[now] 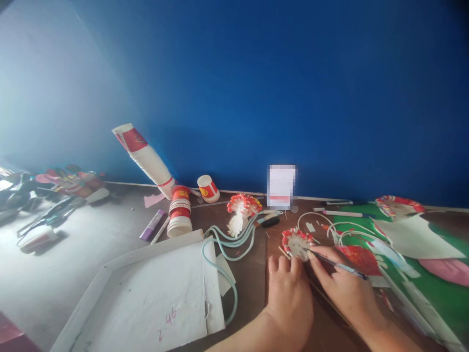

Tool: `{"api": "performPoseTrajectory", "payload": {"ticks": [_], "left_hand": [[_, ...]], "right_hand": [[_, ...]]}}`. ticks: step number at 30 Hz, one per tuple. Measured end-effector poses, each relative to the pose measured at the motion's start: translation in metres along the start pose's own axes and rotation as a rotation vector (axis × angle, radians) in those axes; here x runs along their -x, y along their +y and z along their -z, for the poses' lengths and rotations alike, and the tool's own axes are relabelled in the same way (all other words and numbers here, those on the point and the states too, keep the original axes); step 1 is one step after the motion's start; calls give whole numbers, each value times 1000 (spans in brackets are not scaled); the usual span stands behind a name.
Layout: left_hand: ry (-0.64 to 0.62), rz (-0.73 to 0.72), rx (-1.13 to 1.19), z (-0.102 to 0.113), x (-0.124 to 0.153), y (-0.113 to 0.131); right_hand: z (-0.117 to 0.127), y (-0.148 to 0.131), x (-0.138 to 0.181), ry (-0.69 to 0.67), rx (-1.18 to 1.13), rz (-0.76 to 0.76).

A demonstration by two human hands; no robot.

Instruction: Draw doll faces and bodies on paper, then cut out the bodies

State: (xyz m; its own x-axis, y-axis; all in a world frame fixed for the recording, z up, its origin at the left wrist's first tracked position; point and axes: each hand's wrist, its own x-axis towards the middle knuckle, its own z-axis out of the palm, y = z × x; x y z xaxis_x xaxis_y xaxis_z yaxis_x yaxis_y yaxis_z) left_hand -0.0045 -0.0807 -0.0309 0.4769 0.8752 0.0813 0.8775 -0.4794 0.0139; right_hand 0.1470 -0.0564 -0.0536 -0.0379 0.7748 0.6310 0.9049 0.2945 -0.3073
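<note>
Cut off by the bottom edge, both forearms reach onto the brown surface (252, 288). The left hand (289, 296) lies flat, its fingers (295, 266) stretched and close together, tips pressing the near edge of a flattened paper cup (295, 240) with a red-and-white fringed rim. The right hand (344, 288) has its fingers pinched around a pen (339, 265), whose tip rests on the cup's pale centre; whether it leaves a mark is too small to tell. Just to the left sits a white cardboard tray (146, 293), partly out of frame, with pale green tubing (229, 244) looped over its corner. Farther back, a stack of paper cups (146, 159) leans on the blue wall (293, 98); a card (281, 187) there is blurred.
</note>
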Motion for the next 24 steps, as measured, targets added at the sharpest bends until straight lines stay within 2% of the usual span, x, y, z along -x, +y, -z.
{"api": "performPoseTrajectory", "payload": {"ticks": [9,24], "left_hand": [[63,5,-9,-4,0,1],[22,-32,-28,-1,-1,-1]], "right_hand": [[1,-2,0,18,-13,15],[1,-7,-1,-16,-106,30]]}}
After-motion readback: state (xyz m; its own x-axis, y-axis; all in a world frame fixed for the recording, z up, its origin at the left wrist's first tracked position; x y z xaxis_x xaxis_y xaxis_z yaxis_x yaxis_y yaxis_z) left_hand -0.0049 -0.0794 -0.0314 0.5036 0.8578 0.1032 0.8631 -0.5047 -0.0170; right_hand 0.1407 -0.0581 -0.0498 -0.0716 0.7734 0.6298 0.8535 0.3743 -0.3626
